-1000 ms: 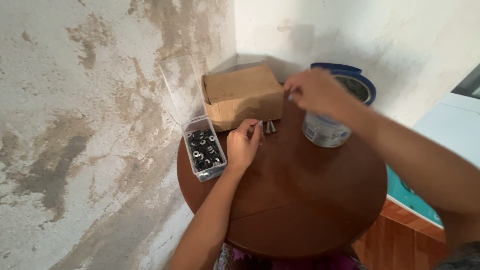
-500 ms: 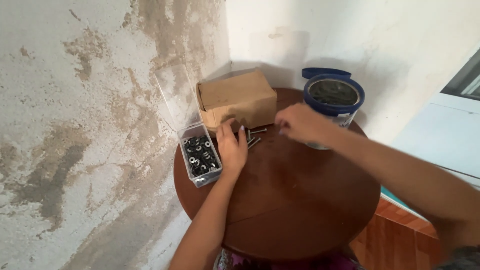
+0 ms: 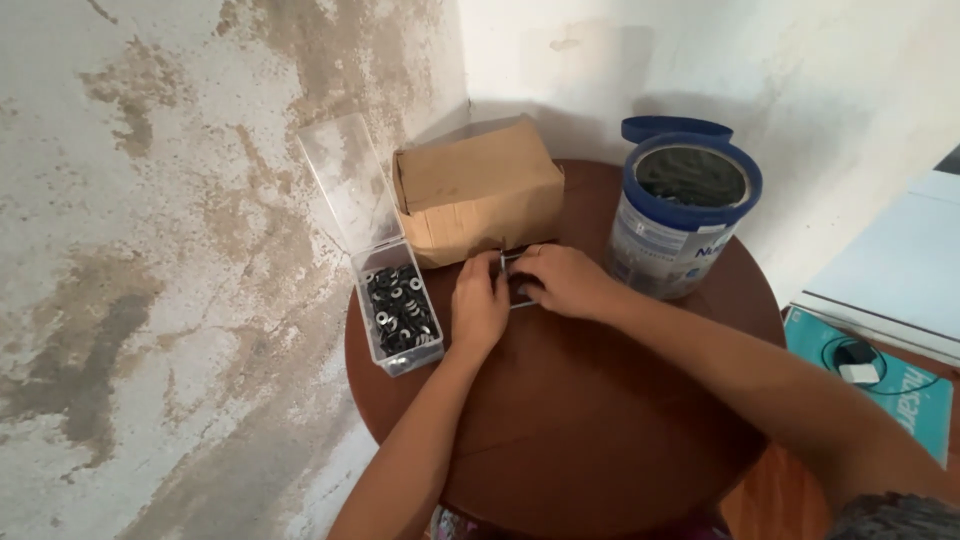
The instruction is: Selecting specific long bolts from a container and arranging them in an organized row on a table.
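Observation:
My left hand (image 3: 479,305) and my right hand (image 3: 561,281) meet at the back of a round brown table (image 3: 600,420), fingers curled over several long metal bolts (image 3: 517,262) lying flat in front of a cardboard box (image 3: 478,190). Most of the bolts are hidden under my fingers. Just left of my left hand stands a clear plastic box (image 3: 398,310) full of dark washers, its lid (image 3: 348,185) tipped open against the wall. A blue-rimmed tin (image 3: 684,215) with dark pieces inside stands right of my right hand.
A stained plaster wall (image 3: 150,260) runs along the left and meets a white wall behind the table. At the right are a white surface (image 3: 905,270) and a teal flat box (image 3: 880,375) with a white charger and cable on it.
My right hand came back from the tin and box to the table middle and joined my left hand over the bolts. The camera view shifted so the tin stands farther right.

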